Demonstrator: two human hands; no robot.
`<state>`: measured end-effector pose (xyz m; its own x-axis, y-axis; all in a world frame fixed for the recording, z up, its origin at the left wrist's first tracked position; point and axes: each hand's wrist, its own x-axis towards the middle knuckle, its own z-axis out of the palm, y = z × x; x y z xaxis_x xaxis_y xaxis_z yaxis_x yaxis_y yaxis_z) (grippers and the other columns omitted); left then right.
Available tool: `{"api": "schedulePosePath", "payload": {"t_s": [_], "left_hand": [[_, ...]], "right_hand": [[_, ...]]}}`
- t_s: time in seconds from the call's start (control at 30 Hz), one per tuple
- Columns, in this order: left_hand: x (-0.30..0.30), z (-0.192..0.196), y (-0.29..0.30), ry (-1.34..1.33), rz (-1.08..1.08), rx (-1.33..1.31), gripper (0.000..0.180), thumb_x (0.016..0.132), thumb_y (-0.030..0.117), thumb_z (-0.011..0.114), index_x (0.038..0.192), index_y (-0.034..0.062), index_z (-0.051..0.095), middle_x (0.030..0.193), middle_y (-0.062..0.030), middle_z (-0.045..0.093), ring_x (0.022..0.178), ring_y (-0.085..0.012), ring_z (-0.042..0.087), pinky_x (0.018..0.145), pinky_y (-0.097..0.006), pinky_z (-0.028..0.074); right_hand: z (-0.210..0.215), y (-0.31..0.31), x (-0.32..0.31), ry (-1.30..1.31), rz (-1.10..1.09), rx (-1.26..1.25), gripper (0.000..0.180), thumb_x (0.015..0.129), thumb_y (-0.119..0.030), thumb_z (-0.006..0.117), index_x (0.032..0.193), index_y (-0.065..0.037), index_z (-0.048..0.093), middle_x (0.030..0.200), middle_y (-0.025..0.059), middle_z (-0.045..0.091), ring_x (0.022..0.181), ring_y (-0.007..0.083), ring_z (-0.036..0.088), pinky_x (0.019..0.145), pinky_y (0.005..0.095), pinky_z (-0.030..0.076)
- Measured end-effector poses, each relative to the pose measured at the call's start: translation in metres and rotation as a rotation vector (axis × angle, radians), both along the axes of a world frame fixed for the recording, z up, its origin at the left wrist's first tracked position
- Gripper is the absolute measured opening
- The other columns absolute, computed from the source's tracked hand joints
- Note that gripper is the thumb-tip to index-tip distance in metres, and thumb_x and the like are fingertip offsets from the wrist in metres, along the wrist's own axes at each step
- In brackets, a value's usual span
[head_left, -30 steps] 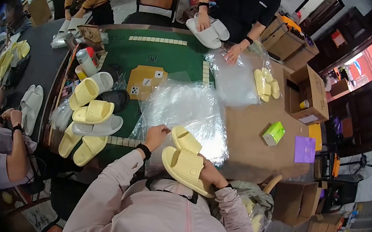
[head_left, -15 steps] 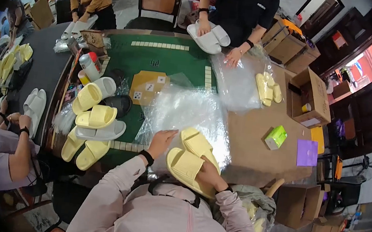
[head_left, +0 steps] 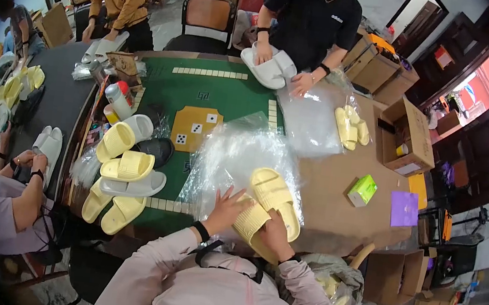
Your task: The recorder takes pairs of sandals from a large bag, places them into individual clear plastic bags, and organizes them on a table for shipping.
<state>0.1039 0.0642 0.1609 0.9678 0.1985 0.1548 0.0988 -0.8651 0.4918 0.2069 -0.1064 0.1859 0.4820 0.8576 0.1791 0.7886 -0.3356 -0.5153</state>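
A pair of pale yellow slide slippers is in front of me, over the near edge of the table. My right hand grips them at the inner side, its fingers partly hidden by the nearer slipper. With fingers spread, my left hand is at the left side of the nearer slipper, fingertips close to its strap; whether they touch is hard to tell. Under and beyond the slippers lies a stack of clear plastic bags.
Yellow, grey and black slippers are piled at left, near a spray can. Across the table a person handles white slippers beside more bags. At right are bagged yellow slippers, a green box and an open carton.
The yellow slippers have shifted right and tilted. My left hand has come down and right to the nearer slipper, its fingers spreading. Across the table, the person's white slippers have turned slightly.
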Motion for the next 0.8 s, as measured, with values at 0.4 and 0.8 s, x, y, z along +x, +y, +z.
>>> {"api": "schedulePosePath", "payload": {"t_s": [0.4, 0.8], "left_hand": [[-0.008, 0.023, -0.023, 0.133, -0.068, -0.414, 0.039, 0.084, 0.007, 0.048, 0.115, 0.0295, 0.058, 0.141, -0.0108, 0.026, 0.126, -0.0382, 0.026, 0.103, -0.049, 0.018], [-0.005, -0.024, -0.036, 0.025, -0.262, -1.057, 0.023, 0.084, 0.022, 0.058, 0.106, 0.0202, 0.065, 0.130, -0.0170, 0.038, 0.123, -0.0314, 0.033, 0.101, -0.035, 0.029]], "right_hand": [[-0.008, -0.001, -0.002, -0.053, -0.231, -0.068, 0.023, 0.069, -0.017, 0.063, 0.085, 0.000, 0.062, 0.096, 0.0210, 0.054, 0.081, 0.0357, 0.054, 0.070, 0.0423, 0.044], [-0.085, -0.017, 0.022, -0.085, -0.258, -0.247, 0.025, 0.064, -0.036, 0.067, 0.069, -0.012, 0.068, 0.066, 0.0158, 0.058, 0.082, 0.0361, 0.052, 0.072, 0.0434, 0.044]]}}
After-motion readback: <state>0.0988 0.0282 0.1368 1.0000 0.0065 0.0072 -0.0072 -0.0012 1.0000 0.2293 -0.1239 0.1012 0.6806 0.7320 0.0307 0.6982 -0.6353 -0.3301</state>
